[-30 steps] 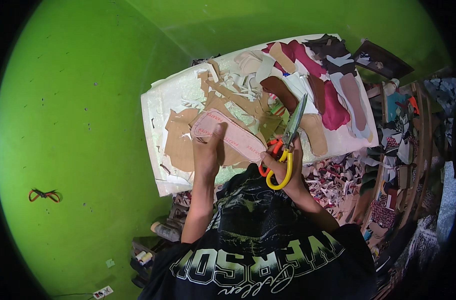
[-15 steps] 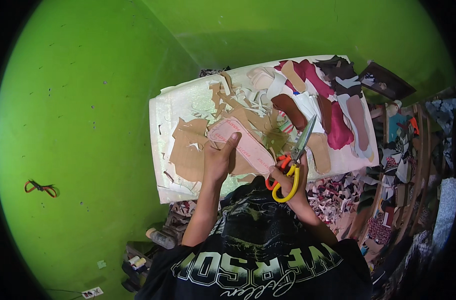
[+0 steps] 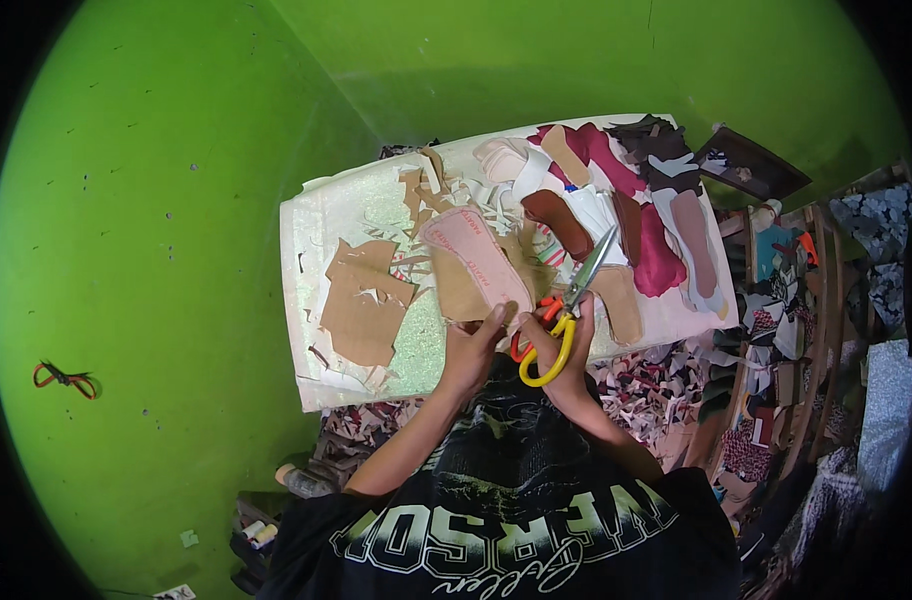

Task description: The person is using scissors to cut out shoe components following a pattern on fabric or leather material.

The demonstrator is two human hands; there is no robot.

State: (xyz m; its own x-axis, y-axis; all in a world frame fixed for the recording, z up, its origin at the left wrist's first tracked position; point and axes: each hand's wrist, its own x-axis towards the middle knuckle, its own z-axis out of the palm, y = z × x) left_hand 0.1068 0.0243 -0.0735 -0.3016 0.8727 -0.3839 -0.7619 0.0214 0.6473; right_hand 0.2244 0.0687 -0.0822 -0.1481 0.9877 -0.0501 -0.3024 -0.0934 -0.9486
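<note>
A pale pink insole-shaped piece (image 3: 473,258) with red print lies over a tan sheet (image 3: 461,292), both held above the table. My left hand (image 3: 473,352) is closed on their near edge, its thumb on top by the narrow end of the pink piece. Close beside it, my right hand (image 3: 563,365) holds scissors (image 3: 574,308) with yellow and red handles, the blades pointing up and away to the right. The right thumb also touches the near end of the pieces. Its remaining fingers are partly hidden behind the handles.
On the white table (image 3: 306,290) lie a torn tan sheet (image 3: 366,310), pale scraps and several cut sole shapes, among them a brown one (image 3: 558,225) and a maroon one (image 3: 659,255). Fabric scraps (image 3: 646,400) heap below the near edge. Shelves (image 3: 821,320) stand at right.
My left hand has moved from the side of the pink piece to its near end, beside my right hand. The tan sheet beneath has come away from the torn sheet on the table.
</note>
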